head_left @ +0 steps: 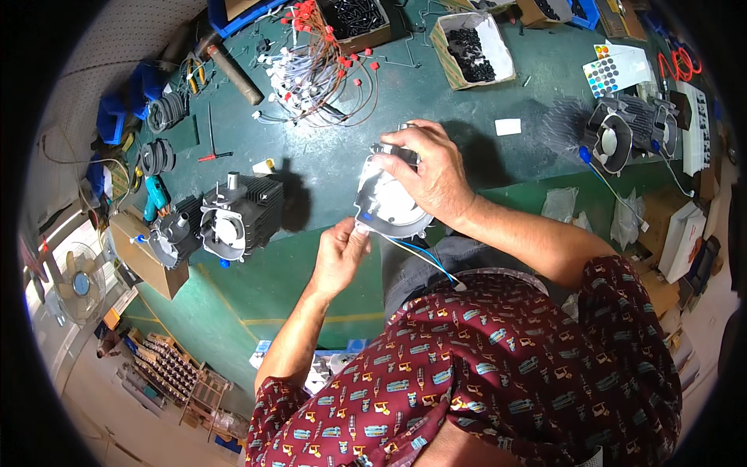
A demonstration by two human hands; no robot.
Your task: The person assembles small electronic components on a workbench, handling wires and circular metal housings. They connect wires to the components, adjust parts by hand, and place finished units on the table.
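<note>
Near the table's front edge I hold a silvery metal motor housing with a bright, glare-washed face. My right hand is closed over its top, the thumb across the face. At the lower left rim, my left hand is closed in a pinch on the housing's edge; whatever lies under the fingertips is hidden. Blue and white wires run from the underside to a small white connector by my shirt. Left of my hands stand two similar finned housings, the bigger one casting a shadow on the table.
Wire harnesses with red and white plugs heap at the back, beside a hammer. A carton of small black parts stands right of them. More finned housings sit at right. A screwdriver and a teal power tool lie left.
</note>
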